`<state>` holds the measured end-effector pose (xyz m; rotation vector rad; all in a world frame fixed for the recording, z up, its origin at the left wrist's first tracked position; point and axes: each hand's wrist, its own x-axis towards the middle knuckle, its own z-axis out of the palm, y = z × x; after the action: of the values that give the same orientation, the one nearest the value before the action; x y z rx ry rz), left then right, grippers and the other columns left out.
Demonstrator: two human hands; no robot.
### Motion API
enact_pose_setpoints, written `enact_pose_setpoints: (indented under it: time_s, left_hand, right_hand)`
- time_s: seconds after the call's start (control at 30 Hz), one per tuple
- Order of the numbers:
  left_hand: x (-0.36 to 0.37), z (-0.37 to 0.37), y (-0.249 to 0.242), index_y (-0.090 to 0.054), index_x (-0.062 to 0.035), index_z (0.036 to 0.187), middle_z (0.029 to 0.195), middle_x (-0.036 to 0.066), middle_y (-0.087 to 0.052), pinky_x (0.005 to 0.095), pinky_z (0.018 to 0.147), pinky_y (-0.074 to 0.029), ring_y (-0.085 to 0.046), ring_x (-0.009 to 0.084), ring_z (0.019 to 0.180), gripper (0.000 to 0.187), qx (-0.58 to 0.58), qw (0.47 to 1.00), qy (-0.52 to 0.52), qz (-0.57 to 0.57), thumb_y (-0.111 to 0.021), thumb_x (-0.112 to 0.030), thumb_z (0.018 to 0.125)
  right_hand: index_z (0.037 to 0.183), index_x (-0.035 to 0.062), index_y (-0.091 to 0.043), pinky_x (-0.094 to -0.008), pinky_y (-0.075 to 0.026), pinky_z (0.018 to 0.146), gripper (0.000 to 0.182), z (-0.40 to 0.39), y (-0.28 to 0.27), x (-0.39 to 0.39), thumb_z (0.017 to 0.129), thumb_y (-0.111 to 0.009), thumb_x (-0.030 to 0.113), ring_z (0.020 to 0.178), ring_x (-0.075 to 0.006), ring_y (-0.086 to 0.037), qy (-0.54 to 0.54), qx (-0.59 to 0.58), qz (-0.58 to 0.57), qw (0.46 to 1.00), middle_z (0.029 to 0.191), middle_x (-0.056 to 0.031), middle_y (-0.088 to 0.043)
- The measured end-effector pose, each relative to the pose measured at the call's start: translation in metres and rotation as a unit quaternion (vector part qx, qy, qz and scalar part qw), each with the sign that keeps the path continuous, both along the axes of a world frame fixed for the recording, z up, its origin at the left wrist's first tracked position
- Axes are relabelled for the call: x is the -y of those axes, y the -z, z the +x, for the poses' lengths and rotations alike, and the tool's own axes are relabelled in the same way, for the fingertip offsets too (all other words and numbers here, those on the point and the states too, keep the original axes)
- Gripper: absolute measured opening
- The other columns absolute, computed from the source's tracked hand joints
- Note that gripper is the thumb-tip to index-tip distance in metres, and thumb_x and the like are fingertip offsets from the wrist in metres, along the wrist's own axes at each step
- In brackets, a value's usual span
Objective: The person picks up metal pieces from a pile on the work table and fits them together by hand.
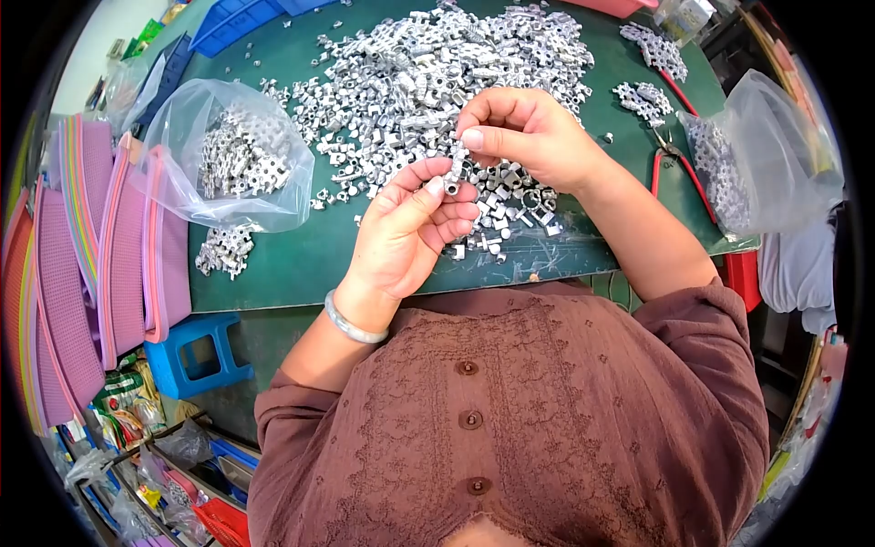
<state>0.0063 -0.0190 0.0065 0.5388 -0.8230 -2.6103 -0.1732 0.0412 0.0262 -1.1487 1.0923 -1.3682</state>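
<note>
Both of my hands meet over the near part of a green table (301, 260). A small silver metal part (455, 170) is pinched between them: my left hand (410, 228) grips its lower end with thumb and fingers, and my right hand (524, 137) holds its upper end. Just behind and under the hands spreads a big heap of similar small metal parts (437, 73).
A clear plastic bag with metal parts (232, 159) lies at the left, another bag (743, 164) at the right edge. Red-handled pliers (679, 169) rest near the right bag. Pink mesh pouches (109, 246) hang at the left, a blue stool (196, 356) below them.
</note>
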Motion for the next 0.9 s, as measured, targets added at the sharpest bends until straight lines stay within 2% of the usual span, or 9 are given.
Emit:
enact_pose_setpoints:
  time_s: [0.33, 0.53, 0.9]
  left_hand:
    - [-0.0011, 0.0007, -0.0016, -0.051, -0.0068, 0.095, 0.091, 0.020, -0.058, 0.0333, 0.069, -0.049, -0.060, 0.0256, 0.079, 0.019, -0.002, 1.000, -0.001, 0.026, -0.040, -0.020, 0.089]
    - [-0.0024, 0.0001, -0.0034, -0.050, -0.0052, 0.095, 0.092, 0.022, -0.058, 0.0345, 0.069, -0.049, -0.060, 0.0267, 0.079, 0.019, 0.005, 1.000, 0.004, 0.007, -0.039, -0.020, 0.089]
    - [-0.0014, 0.0016, -0.0008, -0.049, -0.0026, 0.095, 0.089, 0.022, -0.058, 0.0333, 0.066, -0.050, -0.060, 0.0270, 0.077, 0.024, -0.015, 0.998, 0.021, 0.056, -0.035, -0.021, 0.090]
  right_hand:
    - [0.080, 0.0025, -0.055, -0.0193, -0.039, 0.055, 0.011, -0.0002, 0.0011, 0.0003, 0.079, -0.057, 0.013, 0.059, -0.0049, -0.046, 0.023, -0.022, 0.007, 0.999, 0.068, 0.0025, -0.051]
    - [0.078, 0.0027, -0.056, -0.0191, -0.037, 0.053, 0.013, 0.0010, -0.0016, -0.0003, 0.080, -0.056, 0.016, 0.057, -0.0046, -0.044, 0.027, -0.030, 0.013, 0.999, 0.064, 0.0031, -0.050]
    - [0.080, 0.0024, -0.057, -0.0185, -0.037, 0.052, 0.015, 0.0012, -0.0001, -0.0001, 0.081, -0.055, 0.017, 0.057, -0.0043, -0.044, 0.028, -0.023, 0.017, 0.999, 0.063, 0.0030, -0.050]
